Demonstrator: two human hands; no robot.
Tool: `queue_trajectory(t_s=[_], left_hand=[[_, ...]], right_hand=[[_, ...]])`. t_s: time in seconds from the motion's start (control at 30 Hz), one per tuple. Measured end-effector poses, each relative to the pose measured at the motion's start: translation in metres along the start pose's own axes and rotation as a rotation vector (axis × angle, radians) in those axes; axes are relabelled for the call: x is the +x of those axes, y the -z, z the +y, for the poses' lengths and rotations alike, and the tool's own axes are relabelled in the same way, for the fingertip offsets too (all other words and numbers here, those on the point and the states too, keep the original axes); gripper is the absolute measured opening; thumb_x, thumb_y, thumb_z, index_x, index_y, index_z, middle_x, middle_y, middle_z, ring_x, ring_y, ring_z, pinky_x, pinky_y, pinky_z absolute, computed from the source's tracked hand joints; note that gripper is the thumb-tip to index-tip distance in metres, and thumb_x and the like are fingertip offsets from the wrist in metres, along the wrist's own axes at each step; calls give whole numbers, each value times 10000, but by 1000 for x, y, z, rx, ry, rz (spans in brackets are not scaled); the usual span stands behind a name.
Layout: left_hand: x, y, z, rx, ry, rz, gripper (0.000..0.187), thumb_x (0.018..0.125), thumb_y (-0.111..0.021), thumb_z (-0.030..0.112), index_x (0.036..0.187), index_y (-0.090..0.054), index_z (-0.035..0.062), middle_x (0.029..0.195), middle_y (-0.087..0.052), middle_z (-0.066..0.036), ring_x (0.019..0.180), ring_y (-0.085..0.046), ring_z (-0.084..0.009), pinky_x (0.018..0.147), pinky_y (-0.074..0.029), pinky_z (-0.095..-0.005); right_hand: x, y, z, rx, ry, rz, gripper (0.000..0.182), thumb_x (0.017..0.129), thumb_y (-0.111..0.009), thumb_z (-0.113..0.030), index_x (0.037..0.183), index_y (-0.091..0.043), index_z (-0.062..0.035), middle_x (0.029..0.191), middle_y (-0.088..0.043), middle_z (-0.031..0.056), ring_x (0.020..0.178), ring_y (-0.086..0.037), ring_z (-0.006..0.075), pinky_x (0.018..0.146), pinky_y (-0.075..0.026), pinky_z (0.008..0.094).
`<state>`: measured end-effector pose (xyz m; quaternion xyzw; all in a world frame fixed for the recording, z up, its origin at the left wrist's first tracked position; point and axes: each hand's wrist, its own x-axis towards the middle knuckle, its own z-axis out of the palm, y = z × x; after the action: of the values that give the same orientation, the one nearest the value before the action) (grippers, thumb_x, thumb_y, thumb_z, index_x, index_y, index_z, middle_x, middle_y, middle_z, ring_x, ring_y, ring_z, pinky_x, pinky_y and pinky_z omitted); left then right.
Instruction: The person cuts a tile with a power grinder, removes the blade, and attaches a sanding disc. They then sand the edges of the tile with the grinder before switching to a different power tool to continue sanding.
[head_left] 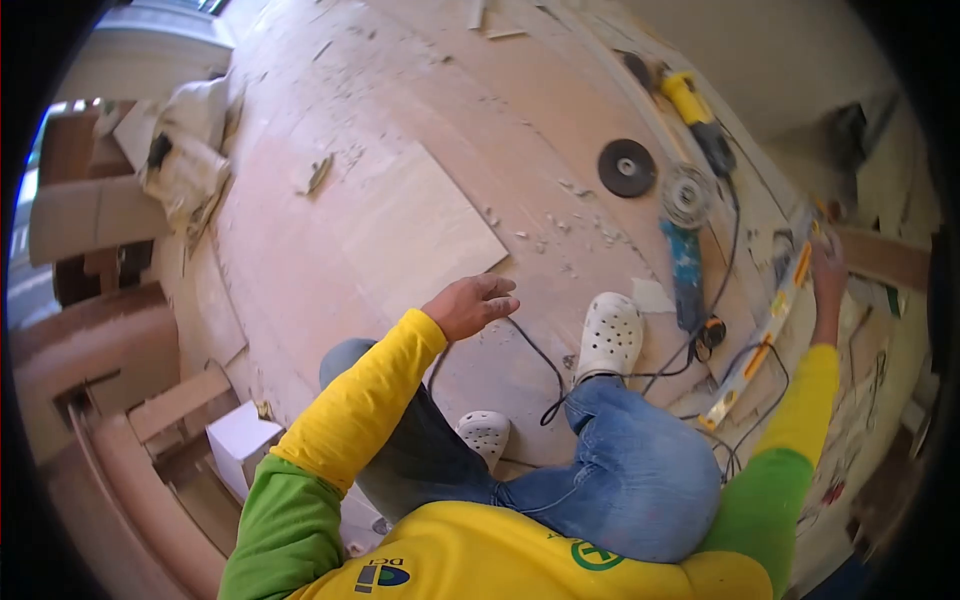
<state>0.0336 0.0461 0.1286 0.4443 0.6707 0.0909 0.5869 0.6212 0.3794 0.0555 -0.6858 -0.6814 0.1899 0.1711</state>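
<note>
My left hand (472, 306) hovers over the floor beside the near corner of a square pale tile (425, 230), with its fingers apart and nothing held. At the right, my right hand (827, 250) reaches out to the far end of a white and orange spirit level (765, 345); its fingers are too small to make out clearly. The level lies slanting on the boards. Left of it rests a teal angle grinder (685, 262) with a round disc head, and a loose black disc (627, 168) lies beside that.
A yellow and black power tool (698, 120) lies at the upper right. Black cables (545, 400) loop around my white clogs (610, 335). Wooden frames (180, 400), a white box (243, 440) and a dusty sack (195, 160) stand at the left. Debris is scattered on the floor.
</note>
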Motion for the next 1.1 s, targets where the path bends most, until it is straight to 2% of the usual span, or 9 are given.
queue_trajectory(t_s=[0.1, 0.3, 0.33, 0.37, 0.47, 0.67, 0.77, 1.03, 1.1], left_hand=[[2, 18, -30, -116, 108, 85, 519, 971, -640, 376, 1330, -585, 5, 1189, -683, -121, 1094, -647, -236, 942, -506, -338], [-9, 63, -98, -377, 342, 260, 498, 945, -653, 366, 1310, -598, 32, 1076, -698, -62, 970, -684, -183, 711, -536, -316], [-15, 72, -141, -197, 39, 219, 497, 943, -652, 369, 1316, -592, 47, 1088, -689, -46, 975, -673, -175, 716, -526, -314], [-23, 85, -101, -494, 409, 300, 510, 943, -654, 368, 1339, -575, 56, 1141, -673, -46, 992, -658, -183, 751, -517, -319], [-36, 104, -90, -563, 448, 447, 539, 948, -643, 381, 1361, -555, 46, 1199, -653, -73, 1063, -634, -208, 855, -500, -339], [-34, 58, -19, -711, 92, 572, 487, 975, -635, 340, 1334, -562, 18, 1206, -665, -97, 1066, -644, -200, 898, -507, -327], [-23, 0, 32, -677, -198, 501, 405, 988, -627, 216, 1334, -554, 17, 1231, -658, -93, 1070, -638, -169, 905, -508, -294], [-8, -91, 124, -559, -625, 224, 796, 869, -750, 440, 1437, -424, -13, 1333, -574, -217, 1185, -603, -286, 994, -477, -399], [-5, -103, 143, -851, -739, 20, 904, 854, -765, 467, 1477, -332, -26, 1352, -540, -207, 1220, -560, -267, 1027, -449, -386]], right_hand=[[86, -90, -114, 130, 125, -274, 662, 860, -729, -363, 1386, -521, -21, 1165, -674, 166, 1033, -648, 222, 918, -489, 342], [147, -192, -196, 35, 208, -522, 1089, 652, -865, -478, 1471, -369, 39, 1312, -596, 239, 1184, -594, 323, 1006, -453, 378], [146, -200, -204, 25, 217, -534, 1089, 652, -865, -478, 1471, -369, 39, 1312, -596, 239, 1184, -594, 323, 1006, -453, 378], [144, -208, -209, -76, 230, -470, 995, 642, -857, -449, 1408, -440, 31, 1272, -614, 255, 1162, -609, 354, 988, -465, 399], [138, -216, -218, -212, 245, -328, 845, 622, -842, -415, 1284, -554, 23, 1175, -654, 269, 1098, -637, 394, 937, -490, 430], [109, -166, -241, -171, 95, -243, 597, 610, -823, -401, 1003, -678, 24, 972, -713, 230, 897, -695, 366, 790, -526, 417], [62, -115, -264, 290, 154, -219, 506, 673, -816, -303, 1020, -666, 33, 899, -702, 113, 766, -654, 203, 723, -515, 345], [-120, 33, -387, 770, -72, -350, 390, 756, -803, -237, 1034, -664, 0, 861, -671, 39, 726, -622, 116, 649, -497, 267], [-156, 52, -410, 825, -111, -364, 381, 762, -799, -225, 1043, -659, -9, 855, -663, 32, 717, -617, 108, 641, -495, 257]])
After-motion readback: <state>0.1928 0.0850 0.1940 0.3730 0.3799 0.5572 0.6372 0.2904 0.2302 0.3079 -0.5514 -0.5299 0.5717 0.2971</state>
